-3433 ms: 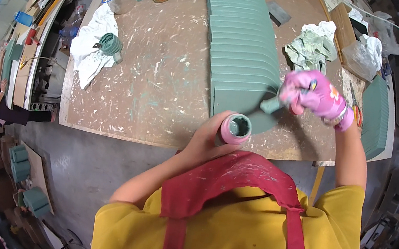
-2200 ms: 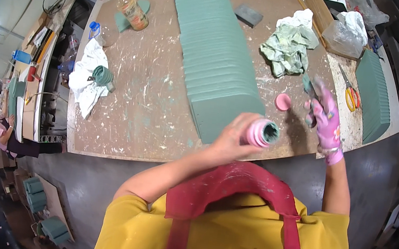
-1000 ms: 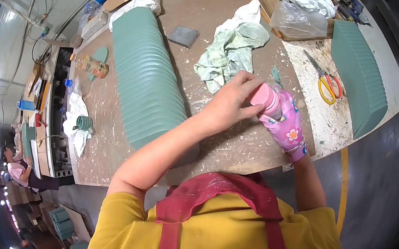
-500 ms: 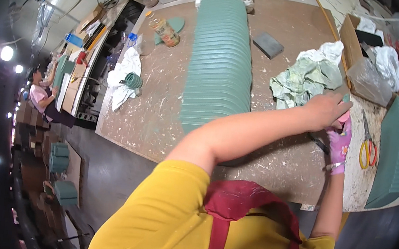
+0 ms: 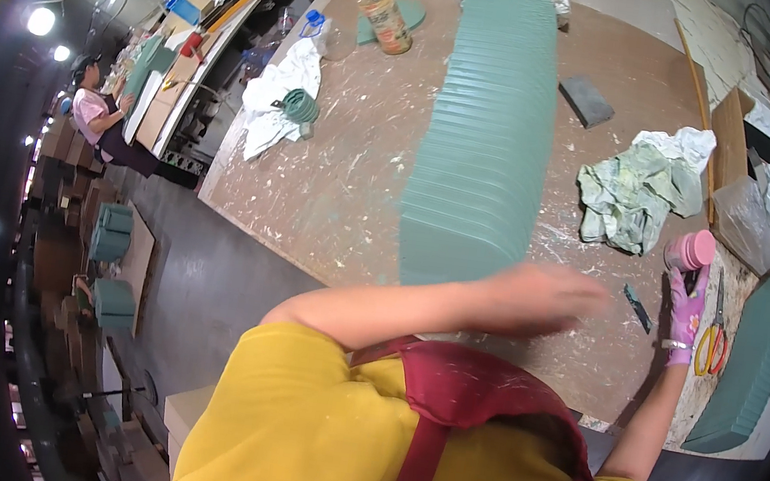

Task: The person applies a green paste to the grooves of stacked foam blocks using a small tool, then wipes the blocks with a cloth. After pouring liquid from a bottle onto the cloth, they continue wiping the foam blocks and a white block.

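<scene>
In a pink flowered glove, my right hand [image 5: 684, 314] is closed on a small pink jar [image 5: 690, 250], holding it up near the right side of the table. My bare left hand [image 5: 557, 302] is smeared by motion over the table, past the near end of a long green ridged stack [image 5: 489, 118]; its fingers cannot be made out. Between the two hands lies a thin dark green piece [image 5: 637, 308]. Beyond the pink jar is a crumpled, green-stained cloth [image 5: 635, 191]. Scissors [image 5: 712, 344] with red and yellow handles rest just right of my gloved wrist.
A second green ridged piece [image 5: 749, 371] stands along the right edge. A grey block [image 5: 586, 102] and a cardboard box [image 5: 731, 140] are farther back. On the left are a bottle [image 5: 385, 17] and a green coil [image 5: 300, 106] on white cloth. Another person [image 5: 96, 110] works far left.
My left hand has come away from my gloved right hand, moving left and nearer to me. The pink jar, mostly covered before, now shows in my right hand. The whole view has shifted.
</scene>
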A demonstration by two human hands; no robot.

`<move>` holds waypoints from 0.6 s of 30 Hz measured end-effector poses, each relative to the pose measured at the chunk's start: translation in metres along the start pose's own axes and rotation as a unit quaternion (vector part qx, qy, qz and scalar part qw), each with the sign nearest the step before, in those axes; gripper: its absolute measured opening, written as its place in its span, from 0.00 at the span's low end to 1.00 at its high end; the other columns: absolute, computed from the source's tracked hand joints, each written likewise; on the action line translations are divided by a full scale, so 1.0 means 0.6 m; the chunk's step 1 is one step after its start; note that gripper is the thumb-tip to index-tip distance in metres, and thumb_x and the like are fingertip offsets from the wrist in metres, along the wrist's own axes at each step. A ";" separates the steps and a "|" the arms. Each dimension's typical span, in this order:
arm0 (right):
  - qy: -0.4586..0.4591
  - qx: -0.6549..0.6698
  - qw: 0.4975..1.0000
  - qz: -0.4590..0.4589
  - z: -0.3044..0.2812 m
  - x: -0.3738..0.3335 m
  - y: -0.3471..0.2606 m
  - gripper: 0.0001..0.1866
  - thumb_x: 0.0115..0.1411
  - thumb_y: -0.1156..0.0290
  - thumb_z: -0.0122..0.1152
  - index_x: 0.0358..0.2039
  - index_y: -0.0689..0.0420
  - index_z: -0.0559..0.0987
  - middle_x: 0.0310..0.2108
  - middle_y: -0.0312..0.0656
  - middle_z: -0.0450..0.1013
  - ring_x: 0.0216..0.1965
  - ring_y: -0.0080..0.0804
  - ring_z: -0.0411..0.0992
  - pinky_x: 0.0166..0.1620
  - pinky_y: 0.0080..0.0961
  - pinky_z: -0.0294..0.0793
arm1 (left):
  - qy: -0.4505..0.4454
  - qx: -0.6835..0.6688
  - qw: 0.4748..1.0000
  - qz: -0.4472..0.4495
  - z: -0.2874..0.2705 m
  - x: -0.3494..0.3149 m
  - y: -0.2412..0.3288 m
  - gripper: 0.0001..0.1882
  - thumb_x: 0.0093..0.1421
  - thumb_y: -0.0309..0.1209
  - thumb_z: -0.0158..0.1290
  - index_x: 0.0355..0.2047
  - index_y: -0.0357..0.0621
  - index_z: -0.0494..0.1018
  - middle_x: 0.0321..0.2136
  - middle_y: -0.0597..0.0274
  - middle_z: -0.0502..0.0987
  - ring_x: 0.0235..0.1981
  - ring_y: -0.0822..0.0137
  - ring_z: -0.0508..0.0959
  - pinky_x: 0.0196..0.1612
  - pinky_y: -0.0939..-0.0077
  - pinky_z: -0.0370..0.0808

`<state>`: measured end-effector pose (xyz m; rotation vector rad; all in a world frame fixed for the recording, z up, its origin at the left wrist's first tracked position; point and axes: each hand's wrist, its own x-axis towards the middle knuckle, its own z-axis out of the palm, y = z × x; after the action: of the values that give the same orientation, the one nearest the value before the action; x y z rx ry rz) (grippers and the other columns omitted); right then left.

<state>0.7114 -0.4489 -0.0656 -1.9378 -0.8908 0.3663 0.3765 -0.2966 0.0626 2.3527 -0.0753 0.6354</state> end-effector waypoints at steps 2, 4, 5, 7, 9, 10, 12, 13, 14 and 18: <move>0.007 -0.104 0.992 -0.067 -0.024 -0.011 -0.006 0.38 0.59 0.63 0.61 0.64 0.62 0.56 0.61 0.50 0.61 0.62 0.37 0.59 0.63 0.29 0.54 | 0.108 0.040 0.987 -0.111 -0.044 -0.073 -0.011 0.20 0.53 0.26 0.56 0.48 0.46 0.72 0.43 0.55 0.75 0.45 0.53 0.75 0.48 0.65 0.73; 0.000 -0.111 0.992 -0.053 -0.045 -0.030 -0.019 0.35 0.60 0.62 0.58 0.63 0.62 0.58 0.60 0.50 0.61 0.62 0.39 0.58 0.63 0.31 0.53 | 0.191 0.098 0.944 -0.249 -0.101 -0.146 -0.024 0.16 0.55 0.26 0.54 0.46 0.43 0.73 0.40 0.54 0.76 0.42 0.54 0.76 0.45 0.66 0.73; -0.003 -0.114 0.992 -0.052 -0.060 -0.046 -0.034 0.35 0.60 0.62 0.58 0.63 0.62 0.58 0.60 0.50 0.61 0.62 0.39 0.58 0.63 0.31 0.53 | 0.214 0.124 0.912 -0.328 -0.125 -0.176 -0.034 0.15 0.56 0.26 0.54 0.45 0.42 0.73 0.39 0.53 0.76 0.40 0.55 0.77 0.44 0.68 0.73; 0.090 -0.277 0.952 -0.092 -0.085 -0.068 -0.067 0.29 0.62 0.65 0.55 0.61 0.62 0.62 0.60 0.49 0.62 0.62 0.41 0.59 0.63 0.30 0.55 | 0.320 0.109 0.876 -0.344 -0.162 -0.239 -0.062 0.12 0.59 0.26 0.51 0.44 0.40 0.73 0.40 0.57 0.76 0.41 0.65 0.76 0.41 0.73 0.73; 0.111 -0.254 0.960 -0.028 -0.047 -0.076 -0.134 0.26 0.62 0.63 0.53 0.58 0.62 0.66 0.59 0.50 0.64 0.61 0.43 0.61 0.62 0.32 0.57 | 0.306 0.119 0.864 -0.383 -0.187 -0.261 -0.050 0.17 0.57 0.26 0.53 0.49 0.41 0.70 0.46 0.56 0.73 0.46 0.63 0.74 0.45 0.71 0.71; 0.054 -0.162 0.984 -0.040 0.020 -0.075 -0.235 0.26 0.62 0.62 0.53 0.57 0.62 0.67 0.58 0.51 0.64 0.59 0.44 0.62 0.61 0.33 0.58 | 0.298 0.108 0.868 -0.382 -0.186 -0.276 -0.048 0.17 0.57 0.26 0.53 0.49 0.41 0.70 0.46 0.56 0.73 0.46 0.63 0.74 0.45 0.71 0.71; -0.011 -0.255 0.958 -0.131 0.097 -0.050 -0.254 0.28 0.62 0.60 0.53 0.59 0.63 0.65 0.59 0.53 0.62 0.60 0.47 0.60 0.63 0.34 0.56 | 0.320 0.121 0.865 -0.366 -0.174 -0.290 -0.045 0.29 0.55 0.28 0.56 0.56 0.41 0.62 0.52 0.51 0.66 0.52 0.57 0.68 0.51 0.69 0.67; 0.013 -0.291 0.939 -0.181 0.127 -0.029 -0.222 0.30 0.61 0.59 0.54 0.60 0.62 0.64 0.59 0.55 0.61 0.61 0.48 0.58 0.64 0.36 0.52 | 0.278 0.078 0.875 -0.390 -0.169 -0.290 -0.047 0.43 0.50 0.31 0.61 0.63 0.40 0.51 0.59 0.49 0.59 0.59 0.53 0.62 0.58 0.65 0.62; 0.007 -0.296 0.935 -0.195 0.160 -0.015 -0.194 0.33 0.60 0.56 0.55 0.60 0.62 0.62 0.61 0.56 0.59 0.62 0.49 0.56 0.65 0.38 0.49 | 0.275 0.063 0.878 -0.386 -0.156 -0.281 -0.047 0.43 0.50 0.31 0.61 0.63 0.40 0.51 0.59 0.49 0.59 0.59 0.53 0.62 0.58 0.65 0.62; -0.068 -0.384 0.912 -0.129 0.193 0.015 -0.213 0.25 0.56 0.61 0.58 0.53 0.58 0.71 0.52 0.52 0.69 0.53 0.49 0.67 0.55 0.40 0.65 | 0.197 -0.040 0.884 -0.423 -0.106 -0.246 -0.063 0.59 0.42 0.31 0.67 0.66 0.36 0.39 0.62 0.42 0.54 0.64 0.47 0.56 0.64 0.60 0.57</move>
<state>0.5952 -0.3313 -0.0152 -2.4682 -1.5287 -0.0304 0.2281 -0.2445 0.0121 1.8557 1.0267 0.6128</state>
